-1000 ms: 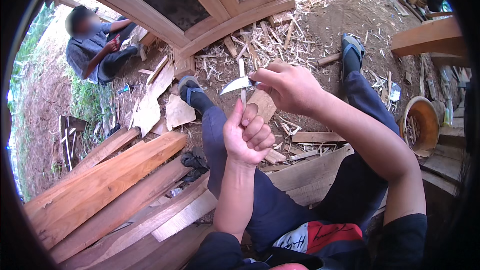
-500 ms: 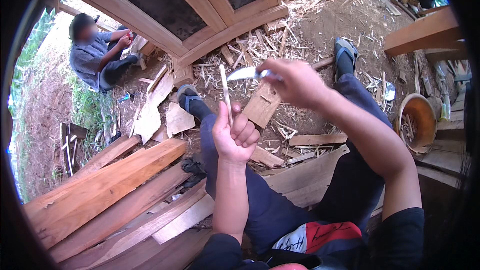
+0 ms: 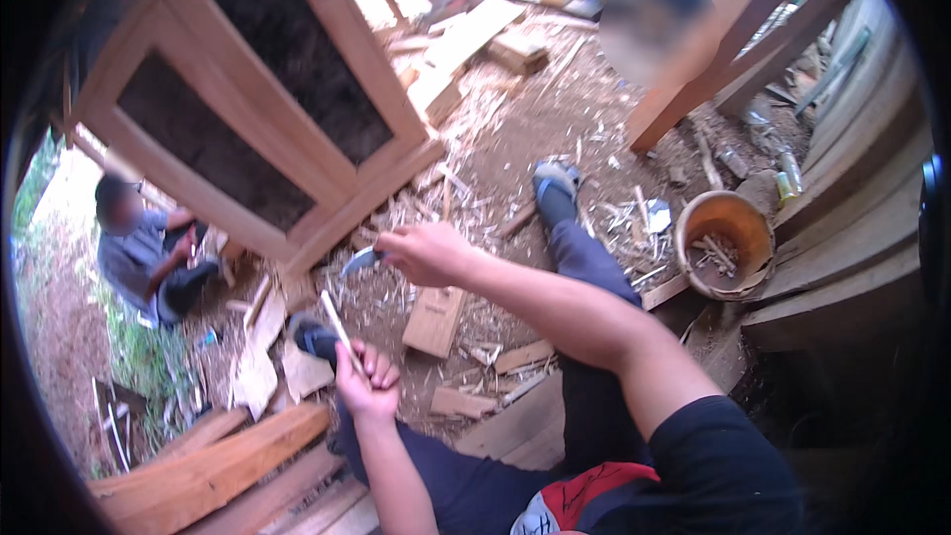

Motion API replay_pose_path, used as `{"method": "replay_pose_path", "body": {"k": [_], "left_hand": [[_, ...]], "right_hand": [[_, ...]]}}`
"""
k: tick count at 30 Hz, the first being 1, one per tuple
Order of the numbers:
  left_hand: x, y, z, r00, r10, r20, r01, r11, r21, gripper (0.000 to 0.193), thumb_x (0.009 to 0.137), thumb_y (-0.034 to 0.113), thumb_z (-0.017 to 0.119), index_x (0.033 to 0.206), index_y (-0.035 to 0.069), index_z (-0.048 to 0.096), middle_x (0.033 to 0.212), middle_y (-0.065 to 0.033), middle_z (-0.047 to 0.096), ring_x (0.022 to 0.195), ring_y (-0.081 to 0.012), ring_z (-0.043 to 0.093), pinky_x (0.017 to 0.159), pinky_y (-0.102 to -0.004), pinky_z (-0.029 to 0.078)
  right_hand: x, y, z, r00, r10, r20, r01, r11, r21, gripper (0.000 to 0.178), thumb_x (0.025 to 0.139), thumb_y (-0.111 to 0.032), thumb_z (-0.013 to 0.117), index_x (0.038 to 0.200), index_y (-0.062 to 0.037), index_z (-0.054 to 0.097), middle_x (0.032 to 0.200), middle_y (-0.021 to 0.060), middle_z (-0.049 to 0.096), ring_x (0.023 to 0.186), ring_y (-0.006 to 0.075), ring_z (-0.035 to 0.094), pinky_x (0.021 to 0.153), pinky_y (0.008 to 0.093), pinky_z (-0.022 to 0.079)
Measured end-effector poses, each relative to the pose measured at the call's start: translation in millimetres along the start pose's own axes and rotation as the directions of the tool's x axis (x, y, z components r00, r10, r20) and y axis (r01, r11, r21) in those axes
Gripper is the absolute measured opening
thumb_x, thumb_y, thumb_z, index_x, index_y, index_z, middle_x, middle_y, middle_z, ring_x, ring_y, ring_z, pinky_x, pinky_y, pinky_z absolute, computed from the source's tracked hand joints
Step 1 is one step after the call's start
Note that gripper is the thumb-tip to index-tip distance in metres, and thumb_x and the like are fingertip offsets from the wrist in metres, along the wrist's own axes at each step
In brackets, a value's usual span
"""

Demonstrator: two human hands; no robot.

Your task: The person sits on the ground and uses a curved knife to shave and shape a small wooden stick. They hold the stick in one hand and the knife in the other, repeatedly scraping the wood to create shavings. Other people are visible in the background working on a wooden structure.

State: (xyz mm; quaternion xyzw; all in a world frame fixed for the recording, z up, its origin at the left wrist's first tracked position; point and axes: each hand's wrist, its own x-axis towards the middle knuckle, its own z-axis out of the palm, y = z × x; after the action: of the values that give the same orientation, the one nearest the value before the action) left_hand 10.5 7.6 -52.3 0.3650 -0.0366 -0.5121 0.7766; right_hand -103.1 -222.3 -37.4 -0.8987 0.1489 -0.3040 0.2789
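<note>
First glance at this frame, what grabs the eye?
The two hands at centre: the right hand grips a knife with its blade pointing left, while the left hand below it holds a thin wooden stick pointing up. Behind them at upper left leans a large wooden frame with dark panels, and a seated person is at far left. An orange bucket holding scraps sits on the right.

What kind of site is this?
Likely an outdoor carpentry yard: bare dirt ground strewn with wood shavings, a large panelled wooden frame, stacked reddish planks. The right hand holds a knife, the left hand a thin stick.
</note>
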Motion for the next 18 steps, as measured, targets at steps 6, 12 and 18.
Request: {"method": "replay_pose_path", "body": {"k": [6, 12, 18], "left_hand": [[-26.0, 49.7, 82.8, 0.996, -0.015, 0.091, -0.030, 0.881, 0.472, 0.034, 0.102, 0.038, 0.039, 0.098, 0.008, 0.054, 0.066, -0.0018, 0.050, 0.044, -0.0077, 0.040, 0.039, -0.0225, 0.034], [5.9, 74.5, 117.6, 0.964, 0.182, 0.194, -0.264, 0.746, 0.611, 0.031, 0.103, 0.034, 0.041, 0.113, 0.005, 0.048, 0.076, -0.0058, 0.061, 0.040, -0.0052, 0.042, 0.035, -0.0194, 0.035], [51.0, 56.8, 52.0, 0.987, 0.162, -0.018, -0.096, 0.669, 0.737, 0.029, 0.102, 0.037, 0.040, 0.107, 0.009, 0.046, 0.080, -0.0120, 0.064, 0.040, -0.0088, 0.045, 0.035, -0.0194, 0.034]], "right_hand": [[9.5, -5.3, -13.4, 0.990, 0.036, -0.139, -0.034, 0.999, 0.017, 0.020, 0.085, -0.021, 0.065, 0.101, -0.0117, 0.058, 0.084, 0.0119, 0.064, 0.076, 0.0339, 0.065, 0.062, 0.0449, 0.052], [28.1, -50.8, 6.7, 0.922, 0.345, -0.175, -0.199, 0.811, 0.551, 0.024, 0.088, -0.025, 0.061, 0.105, -0.0082, 0.060, 0.091, 0.0181, 0.068, 0.085, 0.0364, 0.066, 0.073, 0.0447, 0.052], [29.0, -64.7, 15.6, 0.879, 0.476, 0.021, -0.340, 0.596, 0.727, 0.027, 0.090, -0.020, 0.059, 0.110, -0.0016, 0.057, 0.091, 0.0179, 0.067, 0.086, 0.0287, 0.066, 0.075, 0.0389, 0.051]]}}
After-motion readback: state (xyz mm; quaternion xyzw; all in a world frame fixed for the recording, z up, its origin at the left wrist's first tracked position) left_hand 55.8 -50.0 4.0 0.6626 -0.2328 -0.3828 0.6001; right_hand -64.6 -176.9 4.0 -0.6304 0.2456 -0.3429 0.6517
